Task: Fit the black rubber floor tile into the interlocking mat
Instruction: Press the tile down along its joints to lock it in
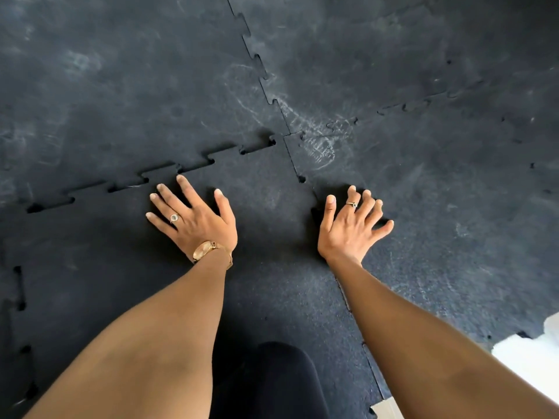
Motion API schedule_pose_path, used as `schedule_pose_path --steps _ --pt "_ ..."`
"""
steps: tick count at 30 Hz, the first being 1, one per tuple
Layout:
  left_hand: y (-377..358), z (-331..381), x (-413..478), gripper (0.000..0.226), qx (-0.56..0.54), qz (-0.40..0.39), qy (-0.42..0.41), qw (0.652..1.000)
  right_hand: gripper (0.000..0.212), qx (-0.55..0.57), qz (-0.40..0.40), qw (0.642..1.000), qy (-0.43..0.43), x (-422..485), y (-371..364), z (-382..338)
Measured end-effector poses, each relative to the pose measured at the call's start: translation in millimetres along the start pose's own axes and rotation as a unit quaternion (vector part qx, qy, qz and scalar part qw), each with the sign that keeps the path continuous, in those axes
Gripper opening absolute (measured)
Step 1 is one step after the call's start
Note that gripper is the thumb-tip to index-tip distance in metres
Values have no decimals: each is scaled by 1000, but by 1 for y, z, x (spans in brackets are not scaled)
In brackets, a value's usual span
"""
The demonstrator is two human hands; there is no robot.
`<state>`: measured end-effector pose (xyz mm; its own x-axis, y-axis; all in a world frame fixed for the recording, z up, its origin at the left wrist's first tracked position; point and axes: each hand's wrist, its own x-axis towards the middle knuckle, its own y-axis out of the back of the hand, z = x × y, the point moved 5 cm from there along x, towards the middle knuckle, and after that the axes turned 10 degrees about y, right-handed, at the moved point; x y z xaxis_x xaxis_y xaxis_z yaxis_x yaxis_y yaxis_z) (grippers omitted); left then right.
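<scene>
Head view: hands [196,219] (flat) press tile [266,189].

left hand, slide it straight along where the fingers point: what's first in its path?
The left hand lies flat on the black rubber floor tile; its fingers point at the half-open interlocking seam, the first thing met, then the neighbouring mat.
</scene>
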<state>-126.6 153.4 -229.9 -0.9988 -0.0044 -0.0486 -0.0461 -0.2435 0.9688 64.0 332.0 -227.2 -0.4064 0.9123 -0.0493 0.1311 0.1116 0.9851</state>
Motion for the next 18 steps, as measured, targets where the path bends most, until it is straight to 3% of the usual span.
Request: schedule_pose_path --steps 6,14,16,18 --pt "0 0 1 72 2 -7 1 1000 65 -32 -1 999 11 4 1 -1" --pt "4 1 0 72 -2 -23 -1 1000 49 -46 74 996 -10 28 18 1" --pt "3 1 1 72 3 -25 1 1000 51 -7 124 992 -8 50 31 -14" --pt "3 1 1 72 7 -27 4 1000 56 85 211 972 61 71 50 -51"
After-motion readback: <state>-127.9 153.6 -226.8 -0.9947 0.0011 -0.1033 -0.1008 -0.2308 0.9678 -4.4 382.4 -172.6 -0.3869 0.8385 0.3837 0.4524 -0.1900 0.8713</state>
